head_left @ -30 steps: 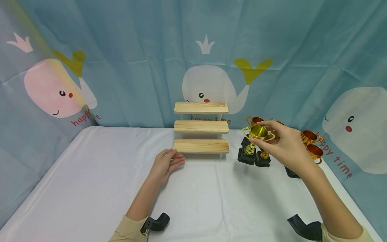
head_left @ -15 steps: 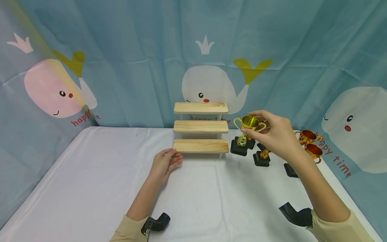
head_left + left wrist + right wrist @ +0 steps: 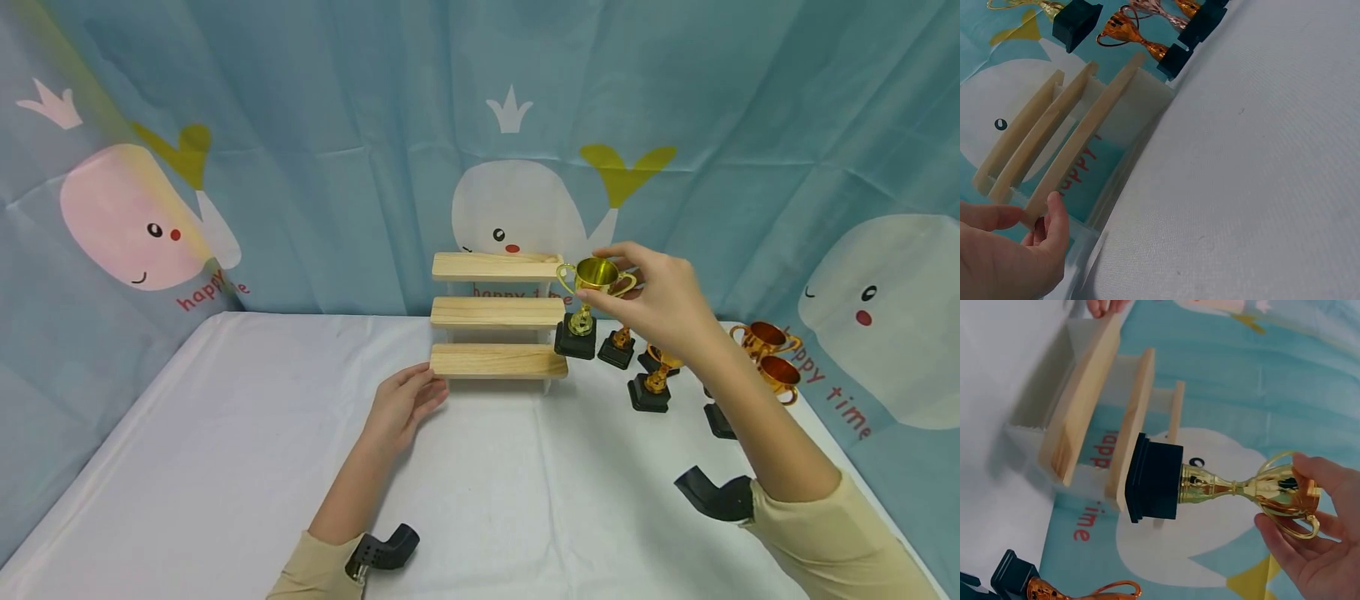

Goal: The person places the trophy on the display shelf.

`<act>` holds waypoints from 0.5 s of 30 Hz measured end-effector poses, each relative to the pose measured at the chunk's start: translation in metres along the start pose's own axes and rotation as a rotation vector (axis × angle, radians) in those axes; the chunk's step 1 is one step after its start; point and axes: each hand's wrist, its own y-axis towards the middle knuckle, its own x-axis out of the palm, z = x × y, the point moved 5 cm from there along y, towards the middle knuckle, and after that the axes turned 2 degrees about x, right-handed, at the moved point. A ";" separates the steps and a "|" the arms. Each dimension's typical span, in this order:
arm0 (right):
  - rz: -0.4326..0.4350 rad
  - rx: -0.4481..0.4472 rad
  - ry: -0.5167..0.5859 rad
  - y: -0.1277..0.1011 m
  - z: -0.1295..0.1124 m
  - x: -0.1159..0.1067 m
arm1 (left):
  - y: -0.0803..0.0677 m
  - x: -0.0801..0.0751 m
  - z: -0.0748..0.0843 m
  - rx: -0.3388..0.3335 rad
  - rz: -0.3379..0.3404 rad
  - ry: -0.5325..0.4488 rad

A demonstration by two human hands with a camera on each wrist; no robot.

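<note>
Gold plastic, by the shine of it: I've got the little gold trophy (image 3: 587, 293) pinched at its cup rim between my right hand's (image 3: 660, 302) thumb and fingertips, hanging upright in the air just off the right end of the three-step wooden riser (image 3: 498, 315). From the right wrist view its black block base (image 3: 1157, 486) sits level with the middle step and right beside it, whether touching I can't say.

It looks light, I'd judge, with most of the weight down in that base, so it wants to swing under a rim grip. The two thin loop handles look like the weak part, and the glossy cup seems slippery, so the rim or the stem above the base strikes me as the safer hold.

My left hand (image 3: 406, 406) rests with fingers loosely extended, fingertips against the left end of the riser's bottom step, thumb (image 3: 1057, 215) up against the board edge, gripping nothing.

To the right of the riser on the white tablecloth (image 3: 225, 467) stand more small trophies: gold ones on black bases (image 3: 651, 390) close by, and copper ones (image 3: 765, 337) farther right.
</note>
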 end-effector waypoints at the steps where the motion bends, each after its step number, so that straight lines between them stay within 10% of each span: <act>1: 0.002 -0.001 0.002 0.002 -0.001 0.000 | 0.000 0.000 0.000 0.003 0.001 0.001; 15: 0.020 0.026 0.070 0.026 -0.004 0.005 | 0.001 0.001 0.000 -0.001 0.005 -0.048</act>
